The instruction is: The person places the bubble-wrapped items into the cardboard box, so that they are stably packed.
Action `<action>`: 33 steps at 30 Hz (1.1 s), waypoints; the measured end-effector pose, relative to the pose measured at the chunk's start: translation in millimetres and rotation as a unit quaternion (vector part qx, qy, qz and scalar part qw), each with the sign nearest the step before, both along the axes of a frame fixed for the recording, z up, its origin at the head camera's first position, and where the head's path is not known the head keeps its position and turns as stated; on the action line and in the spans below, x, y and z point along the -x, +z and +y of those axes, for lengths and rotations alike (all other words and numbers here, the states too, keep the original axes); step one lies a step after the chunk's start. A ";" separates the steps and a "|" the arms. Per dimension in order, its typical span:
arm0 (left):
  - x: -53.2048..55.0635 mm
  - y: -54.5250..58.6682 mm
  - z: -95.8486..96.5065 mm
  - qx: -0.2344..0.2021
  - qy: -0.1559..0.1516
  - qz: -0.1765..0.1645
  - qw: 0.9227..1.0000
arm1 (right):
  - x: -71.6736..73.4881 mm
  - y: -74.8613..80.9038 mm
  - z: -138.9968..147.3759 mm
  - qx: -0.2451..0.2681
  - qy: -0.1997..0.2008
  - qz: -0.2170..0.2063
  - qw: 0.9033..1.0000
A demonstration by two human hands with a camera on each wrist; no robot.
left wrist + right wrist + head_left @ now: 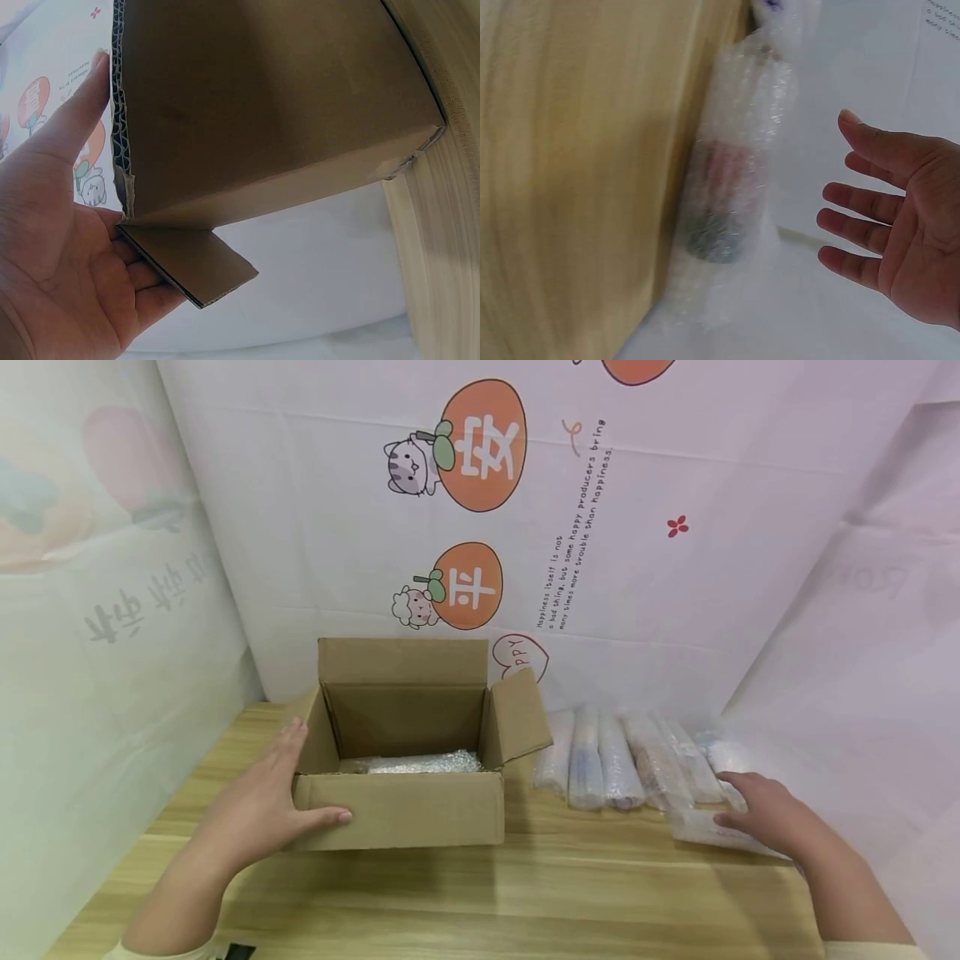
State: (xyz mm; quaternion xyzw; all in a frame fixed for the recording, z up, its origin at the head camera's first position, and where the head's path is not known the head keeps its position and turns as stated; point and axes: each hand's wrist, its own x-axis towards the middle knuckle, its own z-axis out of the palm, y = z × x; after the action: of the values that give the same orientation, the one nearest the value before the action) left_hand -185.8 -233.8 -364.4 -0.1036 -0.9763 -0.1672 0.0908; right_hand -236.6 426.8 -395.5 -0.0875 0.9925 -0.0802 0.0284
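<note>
An open cardboard box (405, 810) stands on the wooden table, holding a bubble-wrapped package (427, 763). My left hand (258, 802) grips the box at its front left corner, thumb over the front flap and fingers along the side flap (191, 262). On the right, my right hand (765, 814) hovers over a bubble-wrapped roll (705, 831) that lies crosswise. In the right wrist view the fingers are spread apart, clear of the roll (724, 180), whose wrap shows reddish and dark green contents.
Several bubble-wrapped rolls (588, 768) lie side by side right of the box, by the back wall. White printed sheets (637, 568) enclose the table at the back and sides. The box's right flap (521, 714) sticks outward toward the rolls.
</note>
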 end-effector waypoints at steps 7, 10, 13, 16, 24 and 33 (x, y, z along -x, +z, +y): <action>-0.1 -1.7 -0.3 0.002 0.002 -0.001 1.000 | 1.1 -24.1 15.3 0.013 0.015 0.026 0.999; 0.3 -2.1 -0.4 0.003 0.002 -0.002 1.000 | 1.4 -33.8 18.9 0.015 0.026 0.041 0.999; 1.2 -2.4 -0.5 0.003 0.002 -0.004 1.000 | 0.8 -41.1 20.1 0.018 0.032 0.050 0.998; 1.6 -2.4 -1.0 0.002 0.003 -0.005 1.000 | 0.5 -45.0 20.1 0.021 0.040 0.049 0.998; 1.1 -3.0 -1.9 -0.003 0.002 -0.003 1.000 | 0.4 -47.2 19.5 0.005 0.059 0.030 0.998; 1.5 -1.8 -1.3 -0.003 0.002 -0.004 1.000 | 1.0 -33.3 18.5 0.003 0.057 -0.019 0.998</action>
State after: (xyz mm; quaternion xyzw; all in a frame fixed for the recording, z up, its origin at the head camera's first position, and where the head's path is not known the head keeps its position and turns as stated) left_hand -187.2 -235.1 -366.2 -0.1007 -0.9762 -0.1706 0.0878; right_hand -237.7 445.3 -428.8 -0.1426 0.9850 -0.0826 0.0515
